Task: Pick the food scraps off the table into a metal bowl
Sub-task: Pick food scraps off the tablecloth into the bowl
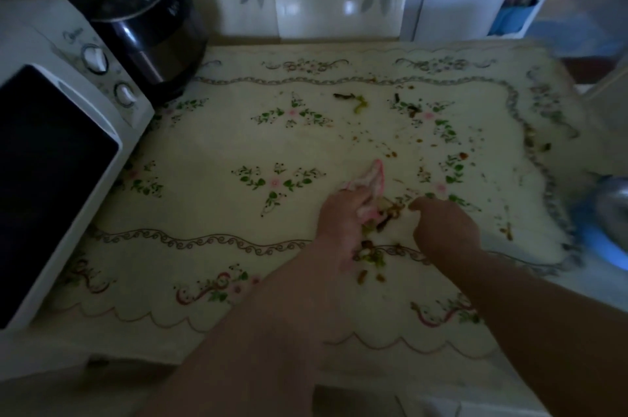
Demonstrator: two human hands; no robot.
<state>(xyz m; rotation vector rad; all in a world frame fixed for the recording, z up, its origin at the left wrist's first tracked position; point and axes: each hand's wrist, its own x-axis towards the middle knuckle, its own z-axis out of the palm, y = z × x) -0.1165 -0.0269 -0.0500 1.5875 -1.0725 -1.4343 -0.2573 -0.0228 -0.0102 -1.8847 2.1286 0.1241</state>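
Two bare arms reach forward, hands low and close together.

The left hand [341, 226] lies knuckles up, its fingers curled shut around a pink-and-white cloth [372, 180] bunched in its grip. The right hand [445, 229] sits just beside it, palm down, fingers bent under, thumb pointing toward the left hand. Both forearms are bare.

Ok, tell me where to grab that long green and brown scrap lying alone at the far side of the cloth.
Pinch the long scrap from above at its middle, fingers across its narrow width. It lies flat on the tablecloth with bare cloth around it, so nothing blocks a top-down pinch.
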